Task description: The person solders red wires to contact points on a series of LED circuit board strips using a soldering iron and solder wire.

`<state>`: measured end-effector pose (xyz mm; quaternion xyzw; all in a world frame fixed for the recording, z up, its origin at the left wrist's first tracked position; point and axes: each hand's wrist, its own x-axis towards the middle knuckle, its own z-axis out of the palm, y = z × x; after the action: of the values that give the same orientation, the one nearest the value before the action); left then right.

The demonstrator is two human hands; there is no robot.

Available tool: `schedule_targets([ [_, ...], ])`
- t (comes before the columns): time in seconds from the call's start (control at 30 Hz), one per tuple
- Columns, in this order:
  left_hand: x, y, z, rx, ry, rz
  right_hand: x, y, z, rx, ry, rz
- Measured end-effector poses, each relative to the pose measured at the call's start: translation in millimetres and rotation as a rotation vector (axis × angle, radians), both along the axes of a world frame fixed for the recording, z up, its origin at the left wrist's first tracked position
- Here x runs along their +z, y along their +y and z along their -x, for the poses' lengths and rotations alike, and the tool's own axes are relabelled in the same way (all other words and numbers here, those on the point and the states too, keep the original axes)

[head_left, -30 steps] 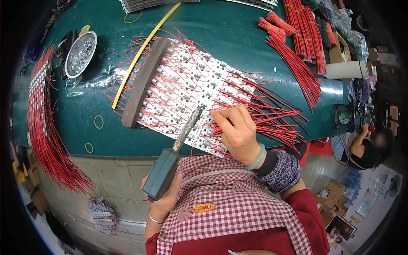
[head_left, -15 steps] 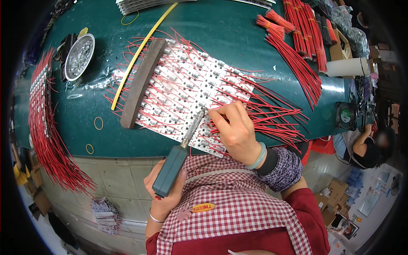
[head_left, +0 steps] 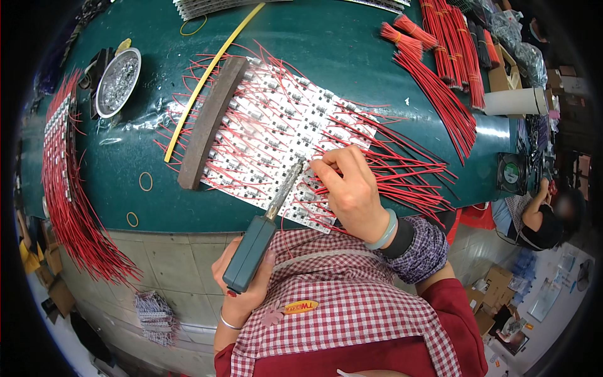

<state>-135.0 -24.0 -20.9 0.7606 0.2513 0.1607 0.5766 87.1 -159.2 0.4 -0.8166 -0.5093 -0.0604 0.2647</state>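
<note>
my left hand (head_left: 252, 291), gripping the soldering iron (head_left: 251, 250), has swung rightward, keeping work beside my pinched right hand (head_left: 355, 195), its hold hidden.

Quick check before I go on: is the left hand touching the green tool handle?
Touching. The head view shows the left hand wrapped around the green tool handle, pressed against both its sides with no gap visible.

The right hand (head_left: 352, 193) partly hides the circuit boards (head_left: 311, 122).
</note>
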Motion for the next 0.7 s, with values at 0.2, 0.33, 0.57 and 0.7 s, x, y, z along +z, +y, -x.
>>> schedule_targets([
  [0.2,0.2,1.5,0.0,-0.026,0.008,-0.027,-0.1,-0.8,-2.2,-0.009,0.047,-0.009],
  [0.33,4.9,2.5,-2.2,-0.031,0.026,-0.033,0.8,-0.8,-2.9,0.003,0.04,0.027],
  [0.57,14.9,2.3,-8.7,-0.003,0.018,-0.015,4.2,1.8,-3.0,0.029,-0.011,0.059],
  [0.7,16.1,3.5,-10.6,-0.011,-0.015,-0.07,-0.2,-0.5,-3.5,0.023,0.02,-0.001],
])
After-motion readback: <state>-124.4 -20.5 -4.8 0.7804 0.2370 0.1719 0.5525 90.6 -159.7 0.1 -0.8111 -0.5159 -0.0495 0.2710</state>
